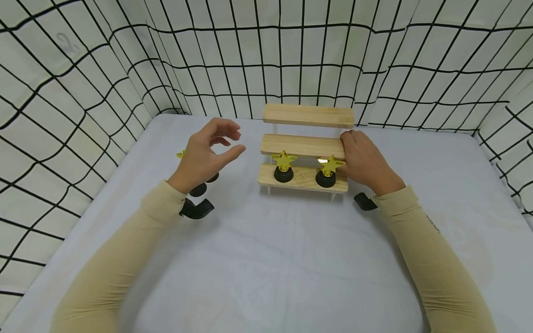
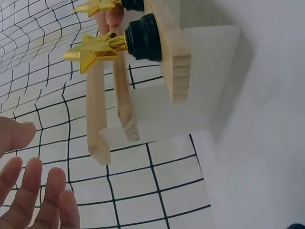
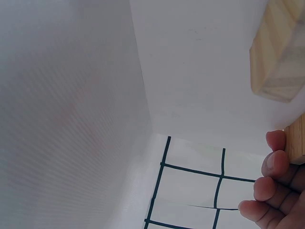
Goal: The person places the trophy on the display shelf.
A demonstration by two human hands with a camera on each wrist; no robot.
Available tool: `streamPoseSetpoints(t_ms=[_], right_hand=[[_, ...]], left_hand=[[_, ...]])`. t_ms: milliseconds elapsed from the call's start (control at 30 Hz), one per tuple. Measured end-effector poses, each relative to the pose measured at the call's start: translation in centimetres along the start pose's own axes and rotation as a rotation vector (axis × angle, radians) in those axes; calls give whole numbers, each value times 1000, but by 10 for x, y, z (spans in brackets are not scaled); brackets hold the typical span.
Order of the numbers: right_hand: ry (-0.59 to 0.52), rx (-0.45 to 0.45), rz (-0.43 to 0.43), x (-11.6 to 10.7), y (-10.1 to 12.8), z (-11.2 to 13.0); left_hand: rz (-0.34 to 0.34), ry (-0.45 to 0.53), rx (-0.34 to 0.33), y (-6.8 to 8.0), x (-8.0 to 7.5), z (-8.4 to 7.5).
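Note:
A three-tier wooden shelf [image 1: 303, 145] with pale planks and white supports stands on the white cloth. Two small trophies, each a gold star on a round black base, stand on its lowest plank: a left trophy [image 1: 283, 167] and a right trophy [image 1: 329, 172]. My right hand [image 1: 363, 160] grips the right end of the middle plank; its fingertips [image 3: 276, 163] touch the plank's end in the right wrist view. My left hand [image 1: 207, 153] hovers left of the shelf, fingers loosely bent and holding nothing. Behind it, a gold star [image 1: 181, 154] and black round bases [image 1: 198, 190] show partly.
White walls covered with black wire grid [image 1: 258, 64] enclose the back and sides. White cloth [image 1: 266, 259] spreads in front of the shelf. A black piece [image 1: 197, 209] shows beside the left wrist, and another black piece [image 1: 365, 201] beside the right wrist.

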State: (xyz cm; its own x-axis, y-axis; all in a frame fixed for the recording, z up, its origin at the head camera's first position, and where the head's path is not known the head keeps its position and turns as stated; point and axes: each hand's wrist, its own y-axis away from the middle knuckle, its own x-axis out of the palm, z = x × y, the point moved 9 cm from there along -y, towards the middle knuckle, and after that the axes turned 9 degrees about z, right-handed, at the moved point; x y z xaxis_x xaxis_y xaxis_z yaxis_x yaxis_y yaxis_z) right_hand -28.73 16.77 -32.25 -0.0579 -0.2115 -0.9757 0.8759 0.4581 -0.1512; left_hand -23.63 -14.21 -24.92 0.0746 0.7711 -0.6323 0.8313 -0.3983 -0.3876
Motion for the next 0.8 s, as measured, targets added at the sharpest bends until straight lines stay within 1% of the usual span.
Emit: streamPoseSetpoints(t_ms=[200, 400, 567, 800], right_hand=[[11, -13, -25, -1, 1, 1], [11, -13, -24, -1, 1, 0], [14, -18, -37, -1, 2, 0], [20, -29, -39, -1, 2, 1]], left_hand=[[-67, -19, -26, 8, -28, 3], [-115, -37, -55, 16, -50, 9], [-137, -49, -91, 21, -61, 22], [-137, -55, -164, 33, -71, 48]])
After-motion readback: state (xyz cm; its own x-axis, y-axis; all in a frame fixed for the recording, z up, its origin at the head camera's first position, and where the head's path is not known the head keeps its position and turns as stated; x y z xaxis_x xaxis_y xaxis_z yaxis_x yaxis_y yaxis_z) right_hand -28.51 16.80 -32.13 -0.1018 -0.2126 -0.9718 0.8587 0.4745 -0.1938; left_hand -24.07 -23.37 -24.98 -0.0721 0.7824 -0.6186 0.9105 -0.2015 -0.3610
